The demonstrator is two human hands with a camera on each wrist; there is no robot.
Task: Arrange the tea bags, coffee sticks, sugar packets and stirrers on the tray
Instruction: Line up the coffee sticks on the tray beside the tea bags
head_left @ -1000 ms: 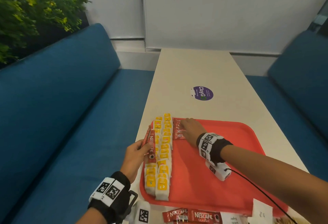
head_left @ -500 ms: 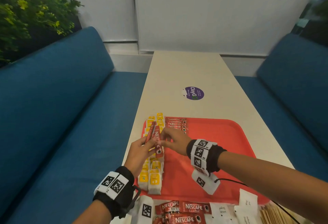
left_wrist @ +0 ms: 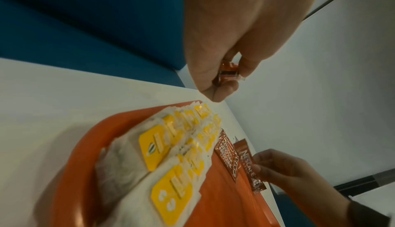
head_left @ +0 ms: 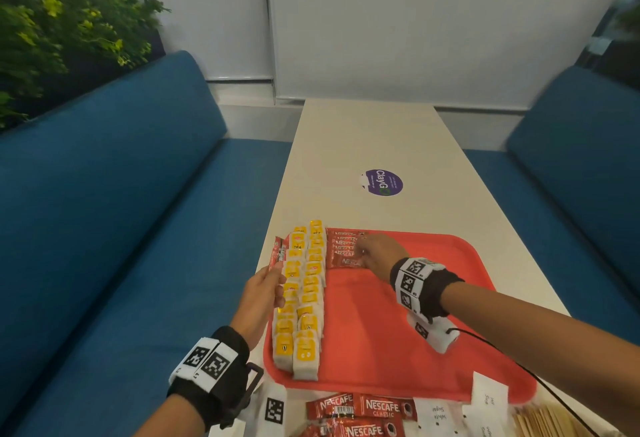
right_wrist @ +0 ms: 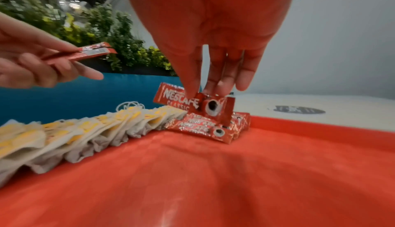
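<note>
On the white bench [head_left: 363, 138] sits my red tray [head_left: 415, 332]. Along its left side I see two rows of yellow tea bags [head_left: 304, 298], each one leaning on the next. At the far end of the tray, just beside the tea bags, lies a small stack of red Nescafe coffee sticks [head_left: 343, 249].

My right hand [head_left: 375, 253] is at that stack. Its fingertips [right_wrist: 215, 85] pinch one coffee stick [right_wrist: 192, 102] from above and hold it tilted, just over the stack; I cannot tell if it touches the sticks below.

My left hand [head_left: 261, 294] is by the left edge of the tray, next to the tea bags. Its fingers are curled around a few more coffee sticks [head_left: 278, 253], which point away from me.

Near me, off the tray, more Nescafe sticks [head_left: 360, 409] lie on the bench. Beside them are white sugar packets [head_left: 490, 398], one resting on the tray's near edge, and wooden stirrers [head_left: 547, 419] at the right. A purple round sticker [head_left: 383, 182] is stuck farther along the bench. Blue seats [head_left: 121, 228] run down both sides, and a green plant [head_left: 52, 34] stands behind the left one.
</note>
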